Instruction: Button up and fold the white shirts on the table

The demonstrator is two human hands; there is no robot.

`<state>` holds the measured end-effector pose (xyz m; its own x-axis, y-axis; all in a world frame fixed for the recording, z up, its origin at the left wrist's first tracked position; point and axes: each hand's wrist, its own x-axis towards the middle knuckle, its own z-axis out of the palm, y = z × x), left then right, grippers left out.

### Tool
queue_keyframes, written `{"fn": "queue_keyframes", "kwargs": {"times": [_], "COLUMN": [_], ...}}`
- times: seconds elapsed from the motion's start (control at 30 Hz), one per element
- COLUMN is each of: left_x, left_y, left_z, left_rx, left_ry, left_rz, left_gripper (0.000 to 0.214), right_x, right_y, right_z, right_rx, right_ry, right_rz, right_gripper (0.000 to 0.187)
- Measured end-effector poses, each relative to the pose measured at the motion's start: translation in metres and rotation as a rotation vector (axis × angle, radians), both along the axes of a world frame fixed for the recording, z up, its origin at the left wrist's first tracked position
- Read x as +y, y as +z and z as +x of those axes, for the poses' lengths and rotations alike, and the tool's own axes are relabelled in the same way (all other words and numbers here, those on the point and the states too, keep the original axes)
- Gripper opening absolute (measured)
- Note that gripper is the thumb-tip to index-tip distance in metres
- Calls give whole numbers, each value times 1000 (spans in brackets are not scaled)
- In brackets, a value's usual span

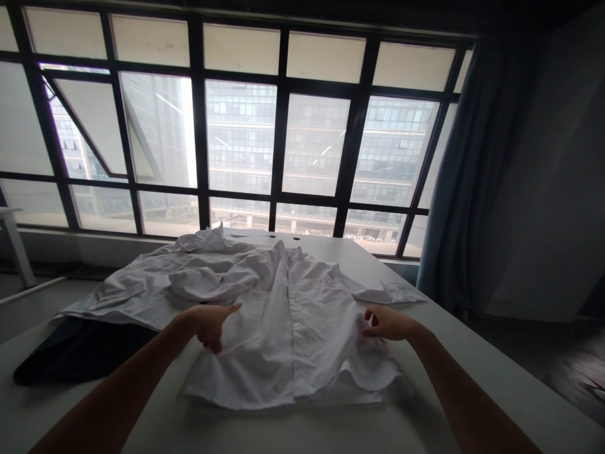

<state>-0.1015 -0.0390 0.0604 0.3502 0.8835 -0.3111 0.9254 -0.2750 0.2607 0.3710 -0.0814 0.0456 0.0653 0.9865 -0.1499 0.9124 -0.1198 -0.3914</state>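
daylight comes through wide windows [242, 139] at 12 o'clock, and a blue curtain [454, 214] hangs at about 2 o'clock. let us lay the clock on the white table [501, 384], with its centre on the white shirt [262, 353]. the shirt lies front side upward, its upper part toward 12, its hem [246, 402] toward 6, and one sleeve [392, 294] going out to 2. other white clothes [137, 290] are heaped at 10, and a dark cloth [89, 353] is between 8 and 9, partly under them.

right hand [390, 323] is at 3 o'clock, its thumb and fingers bent close together on the side edge, with a bit of fabric between them. left hand [212, 323] is at 9 o'clock; its index finger is stretched along the fabric toward 3 and the other fingers are curled, but i cannot tell if they have hold of the edge.

in my judgement, equal tension is most important here. both sides should be taken at the same height, and drawn softly toward 9 and 3, so that the button placket [290, 290] stays straight from 12 to 6. the lifted ripple between 4 and 5 probably needs one flat palm, not a strong pull, because thin fabric may crease again.
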Motion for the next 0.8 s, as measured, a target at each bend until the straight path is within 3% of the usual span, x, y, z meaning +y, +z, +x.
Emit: {"fn": "queue_keyframes", "kwargs": {"times": [0.1,0.2,0.27,0.37,0.43,0.5,0.57,0.63,0.7,0.8], "left_x": [-10,-20,-28,-37,-37,-29,-18,-5,6,15], "left_y": [13,22,29,41,44,38,23,2,-17,-33], "left_z": [9,15,15,11,13,19,28,35,37,34], "left_rx": [101,146,150,89,-12,-124,-211,-231,-173,-42], "left_ry": [4,3,-45,-212,-286,-273,-232,-244,-283,-225], "left_rz": [-134,-131,-174,-364,-379,-153,190,426,486,408], "left_gripper": [93,77,64,40,35,43,49,48,56,70], "right_x": [5,4,-3,-15,-18,-13,-3,8,18,25], "right_y": [1,1,5,18,25,25,17,2,-13,-30], "right_z": [-17,-27,-28,-21,-14,-9,-7,-7,-7,-4], "right_rx": [-41,-33,-9,66,131,113,16,-76,-123,-152], "right_ry": [78,168,186,176,177,166,136,124,123,134], "right_rz": [105,93,-15,-374,-409,-159,133,285,303,258], "right_gripper": [35,13,10,20,34,42,41,41,52,68]}}
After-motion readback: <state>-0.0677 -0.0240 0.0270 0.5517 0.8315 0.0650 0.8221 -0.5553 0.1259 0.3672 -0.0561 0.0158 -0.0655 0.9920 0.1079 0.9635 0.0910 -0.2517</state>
